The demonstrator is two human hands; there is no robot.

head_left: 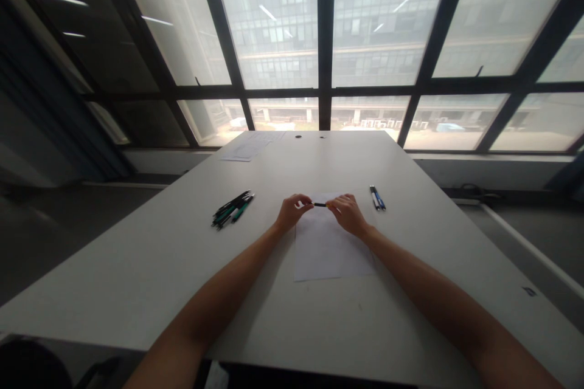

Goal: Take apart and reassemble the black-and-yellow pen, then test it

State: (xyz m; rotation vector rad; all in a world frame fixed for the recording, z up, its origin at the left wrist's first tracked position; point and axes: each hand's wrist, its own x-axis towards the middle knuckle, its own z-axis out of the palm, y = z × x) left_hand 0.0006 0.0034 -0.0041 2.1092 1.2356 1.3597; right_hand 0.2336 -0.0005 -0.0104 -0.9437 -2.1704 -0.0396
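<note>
**Dark pen held crosswise between both of your grips**

Starting at the left, a loose bundle of dark and green pens (232,208) is lying on the white worktop (137,267), well apart from your left hand and fanned with its tips pointing toward you and to the left.

Your left hand (292,211) is reaching in from the lower left with the forearm stretched nearly straight and the fingers curled inward; its grip is pinching together on the left end of a short dark pen (320,204).

That pen is hanging just above the far edge of a white sheet of paper (328,249), and its long axis is running left to right, level with the worktop, so each end is pointing straight into one of your grips. Neither hand is nearer: the pen is bridging the narrow gap between them.

Your right hand (349,213) is mirroring the left, forearm coming in from the lower right, knuckles up, its grip closing on the pen's right end.

Farther right, two blue and white pens (377,198) are lying side by side near your right hand, not touching it.
</note>
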